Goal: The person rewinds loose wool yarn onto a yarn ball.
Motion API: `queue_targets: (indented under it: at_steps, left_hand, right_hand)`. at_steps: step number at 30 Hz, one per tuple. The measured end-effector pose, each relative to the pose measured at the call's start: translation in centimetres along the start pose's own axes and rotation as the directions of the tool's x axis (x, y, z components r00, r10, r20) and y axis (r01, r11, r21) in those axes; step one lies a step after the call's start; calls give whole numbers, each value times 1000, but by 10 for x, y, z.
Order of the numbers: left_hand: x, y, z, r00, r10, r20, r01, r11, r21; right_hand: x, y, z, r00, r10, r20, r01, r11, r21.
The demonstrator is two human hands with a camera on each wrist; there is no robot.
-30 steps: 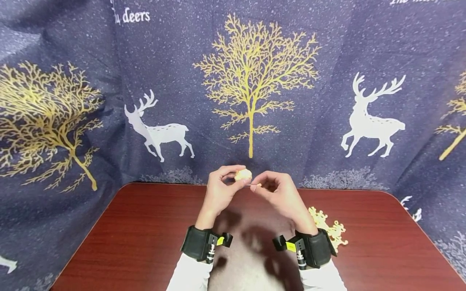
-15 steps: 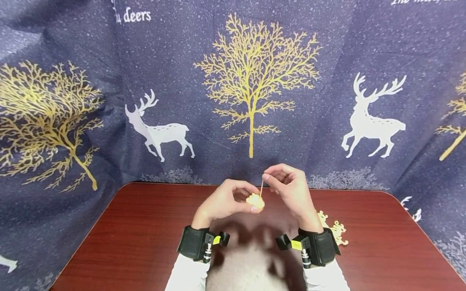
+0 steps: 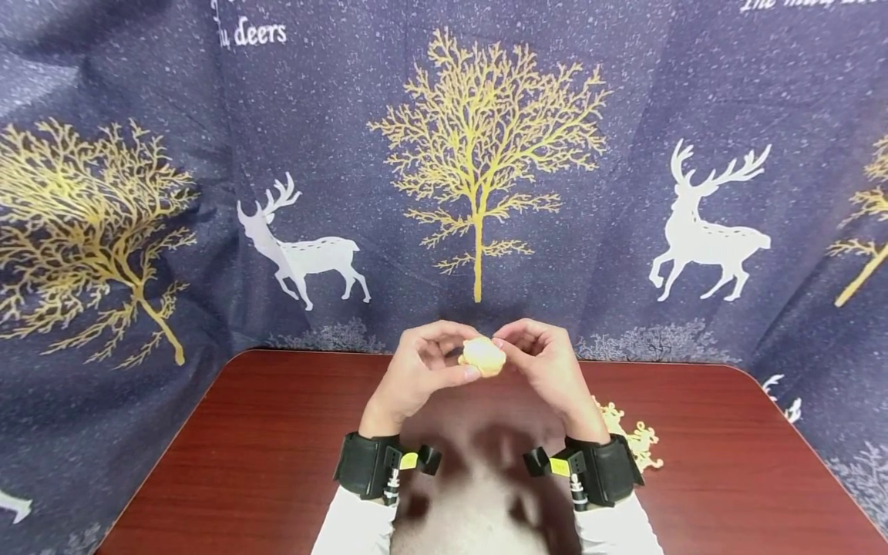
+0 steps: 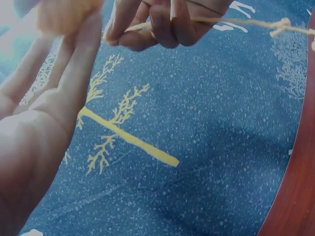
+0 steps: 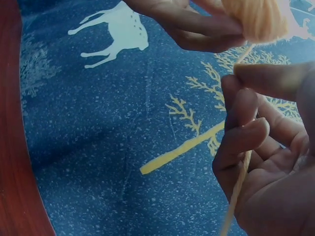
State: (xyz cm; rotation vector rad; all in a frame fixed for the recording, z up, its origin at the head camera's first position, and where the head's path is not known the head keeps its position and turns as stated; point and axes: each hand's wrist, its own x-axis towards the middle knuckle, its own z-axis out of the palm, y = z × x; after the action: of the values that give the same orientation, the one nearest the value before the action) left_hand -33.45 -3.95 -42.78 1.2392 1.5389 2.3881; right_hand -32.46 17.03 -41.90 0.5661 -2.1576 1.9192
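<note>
A small ball of pale yellow yarn [image 3: 483,356] is held up above the table by my left hand [image 3: 415,374], thumb and fingers gripping its side. Close to its right, my right hand [image 3: 544,362] pinches the strand of yarn [image 5: 239,189] between thumb and index finger. From the pinch, the strand runs up to the ball [image 5: 258,19] in the right wrist view. Its other end passes through the right hand's curled fingers and trails away, with a kinked knot [image 4: 281,26] visible in the left wrist view.
A loose, curly heap of the same yarn [image 3: 641,443] lies on the reddish-brown table [image 3: 728,455], beside the right wrist and partly hidden by it. Behind the table hangs a dark blue cloth [image 3: 416,285] printed with trees and deer. Both wrists wear black camera straps [image 3: 368,466].
Both hands lowered the ball toward me, with the right hand drawing the strand up from it. Now the left hand has raised the ball again and the right hand is close against it.
</note>
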Motion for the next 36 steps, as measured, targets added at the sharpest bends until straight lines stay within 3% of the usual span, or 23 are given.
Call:
queue_targets:
  at_steps: [4,10,14,17,20,23,28,32,34,36]
  left_hand:
    - [3,0,2,984,64,-169,-74,996,-53]
    - [5,2,5,922,114,-371,-142,989,-47]
    - [6,-1,5,878,163,-450,-130,986,103]
    - [6,-5,3,863,200,-463,-64,954,294]
    - [5,-10,1,878,217,-427,21,873,487]
    - [3,-13,-1,913,187,-363,84,785,613]
    - [0,-14,-4,975,50,-217,115,720,685]
    - [-1,-11,-4,993,-79,-84,115,707,698]
    - [-2,-9,-4,991,-131,-20,110,723,682]
    - [-2,-6,-3,984,-171,39,108,764,636]
  right_hand:
    - [0,1,2,998,-12,54,16,997,-69]
    - [-2,-2,6,988,-4,155,28,987,-158]
    - [-4,-5,9,980,21,198,16,983,-182]
    - [-5,-8,10,979,21,203,19,981,-193]
    - [-5,-9,9,983,0,183,36,981,-192]
    - [-5,-9,8,989,-27,147,52,984,-168]
    - [-4,-8,5,996,-45,75,53,993,-105]
    - [-5,-8,2,999,-27,30,29,998,-52]
    - [-6,-9,0,1000,-22,14,23,999,-43]
    - [-5,-9,-2,1000,-29,2,29,998,-47]
